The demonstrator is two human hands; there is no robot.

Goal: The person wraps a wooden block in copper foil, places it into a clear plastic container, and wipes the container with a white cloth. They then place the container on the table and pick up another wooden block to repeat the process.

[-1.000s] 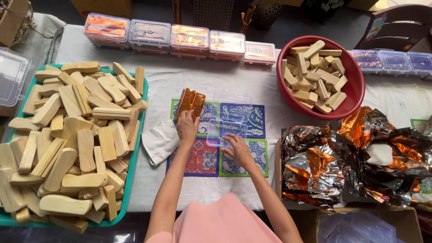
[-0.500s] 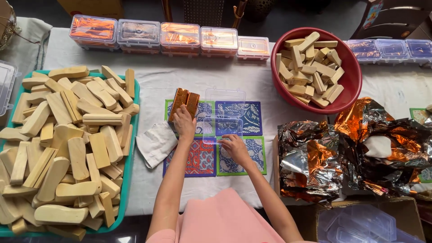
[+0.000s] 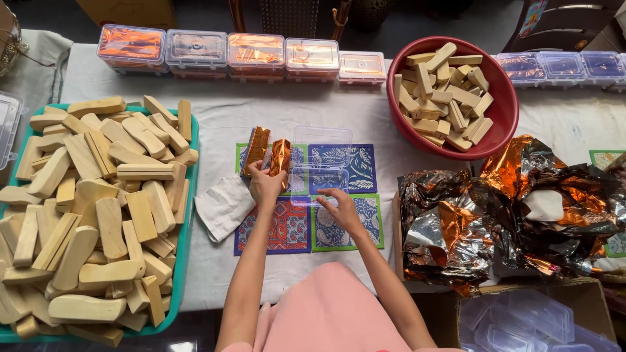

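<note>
Still closed, left hand (image 3: 264,184) grip holds foil-wrapped blocks (image 3: 267,151).

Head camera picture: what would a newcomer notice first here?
The green tray on the left, piled high with pale wooden blocks, draws the eye first, then the red bowl of more blocks at the upper right. In the centre, the left hand holds copper-foil bars beside an open clear box that the right hand touches; crumpled foil lies at the right.
</note>
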